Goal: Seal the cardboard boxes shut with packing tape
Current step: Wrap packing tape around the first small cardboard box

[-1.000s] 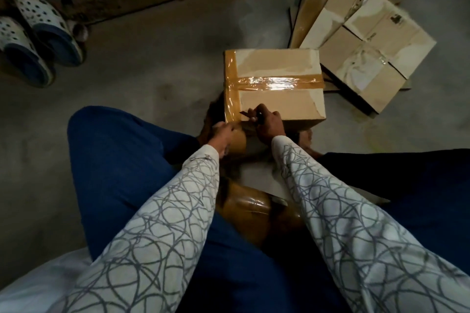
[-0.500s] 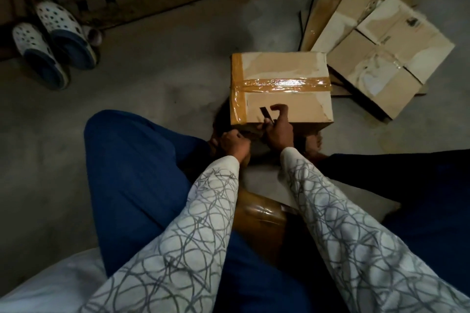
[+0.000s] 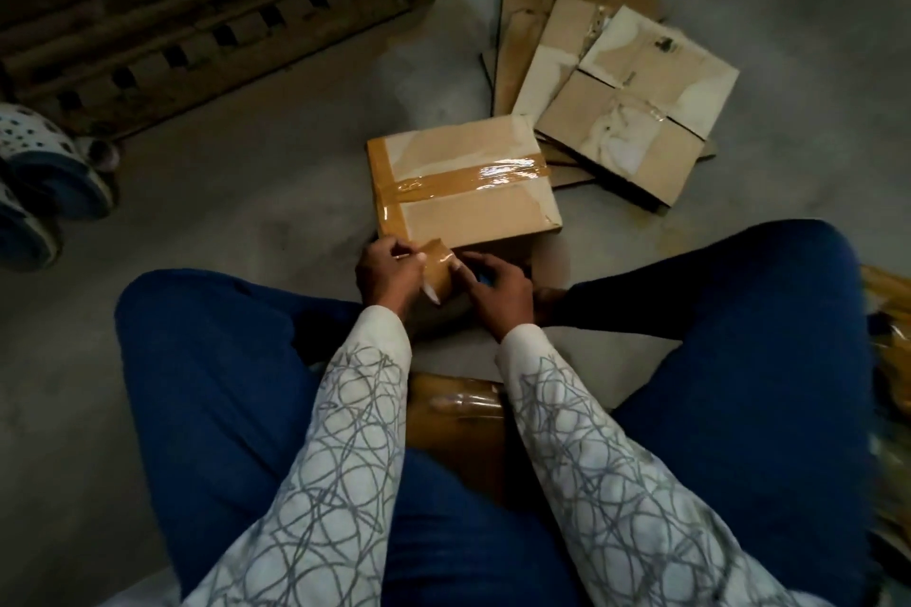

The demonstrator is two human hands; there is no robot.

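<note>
- Logging wooden pallet (image 3: pixel 197 15) across upper left; flattened cartons (image 3: pixel 636 113) stacked upper right, holding nothing.
- Finding cardboard box (image 3: pixel 473 217) at centre frame on the floor, closed under crossed tape, contents hidden. Judging it light and stiff; taking hold by the side edges.
- Spotting second taped box (image 3: pixel 458 414) lower centre, between the knees.
- Seeing left hand (image 3: pixel 389 269) pinching tape roll (image 3: pixel 436 269) just below the box's near-left corner; film probably clingy, creasing easily.
- Seeing right hand (image 3: pixel 498 291) touching the roll with its index tip; unable to tell whether gripping anything.
</note>
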